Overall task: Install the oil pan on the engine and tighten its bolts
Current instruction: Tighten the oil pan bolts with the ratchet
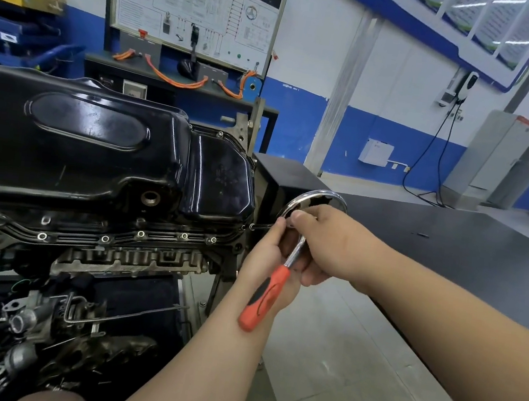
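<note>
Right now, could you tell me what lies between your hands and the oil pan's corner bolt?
Only a thin dark socket shaft spans that gap to the bolt, in the head view.

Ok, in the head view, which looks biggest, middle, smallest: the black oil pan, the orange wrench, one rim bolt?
1. Oil pan, largest by far.
2. The wrench.
3. The bolt looks smallest.

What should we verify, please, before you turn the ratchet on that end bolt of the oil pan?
1. Oil pan seated on the engine: ok.
2. Flange bolts fitted along the near edge: ok.
3. Extension fully engaged in the end bolt: cannot tell.
4. Right hand grip on the ratchet: ok.
5. Left hand steadying the ratchet head: ok.
6. Drain hole plugged: not ok, it is open.
</note>
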### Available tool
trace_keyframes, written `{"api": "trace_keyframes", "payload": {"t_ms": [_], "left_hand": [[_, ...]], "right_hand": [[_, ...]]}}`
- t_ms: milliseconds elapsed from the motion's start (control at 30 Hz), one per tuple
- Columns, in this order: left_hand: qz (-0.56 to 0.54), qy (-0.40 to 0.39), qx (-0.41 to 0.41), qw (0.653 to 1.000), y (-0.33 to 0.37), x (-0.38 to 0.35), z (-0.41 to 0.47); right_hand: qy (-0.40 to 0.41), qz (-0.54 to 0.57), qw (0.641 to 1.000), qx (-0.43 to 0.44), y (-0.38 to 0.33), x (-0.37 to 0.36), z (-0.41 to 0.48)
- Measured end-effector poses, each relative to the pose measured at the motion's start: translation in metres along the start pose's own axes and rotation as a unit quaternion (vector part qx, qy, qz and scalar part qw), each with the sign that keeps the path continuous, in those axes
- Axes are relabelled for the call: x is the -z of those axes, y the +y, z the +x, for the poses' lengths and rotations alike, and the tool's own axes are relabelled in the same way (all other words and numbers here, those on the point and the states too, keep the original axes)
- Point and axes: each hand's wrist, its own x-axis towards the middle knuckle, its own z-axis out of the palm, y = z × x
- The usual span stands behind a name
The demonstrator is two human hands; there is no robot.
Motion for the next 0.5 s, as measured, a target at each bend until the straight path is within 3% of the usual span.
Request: {"api": "trace_keyframes", "payload": {"t_ms": [67,100,167,200,233,300,333,400,433,467,500], "left_hand": [[0.008,0.014,-0.003,1.000,0.002,0.000,0.000],[0.012,0.020,-0.004,1.000,0.004,-0.001,0.001],[0.018,0.031,-0.002,0.999,0.006,0.001,0.002],[0.021,0.034,0.002,0.999,0.006,0.001,0.002],[0.029,0.032,0.003,0.999,0.007,0.000,0.000],[0.040,0.031,0.002,0.999,0.008,-0.004,-0.003],[0.035,0.041,-0.004,0.999,0.009,-0.006,-0.004],[0.032,0.075,-0.007,0.997,0.011,-0.010,-0.009],[0.038,0.085,0.002,0.996,0.011,-0.015,-0.013],[0.049,0.094,0.013,0.994,0.013,-0.021,-0.016],[0.060,0.101,0.017,0.993,0.015,-0.027,-0.018]], "right_hand": [[-0.002,-0.146,0.988,0.059,-0.003,0.007,0.001],[0.005,-0.270,0.957,0.104,-0.002,0.012,0.003],[0.042,-0.507,0.838,0.199,0.000,0.018,0.009],[0.060,-0.567,0.779,0.260,0.000,0.019,0.010],[0.062,-0.597,0.737,0.309,-0.001,0.021,0.010],[0.047,-0.619,0.702,0.349,0.000,0.023,0.013],[0.030,-0.591,0.726,0.350,-0.001,0.025,0.015],[0.018,-0.451,0.851,0.269,-0.006,0.019,0.012],[0.003,-0.318,0.930,0.185,-0.009,0.014,0.009],[-0.002,-0.126,0.987,0.100,-0.009,0.008,0.008],[-0.011,0.079,0.997,0.013,-0.010,0.001,0.007]]}}
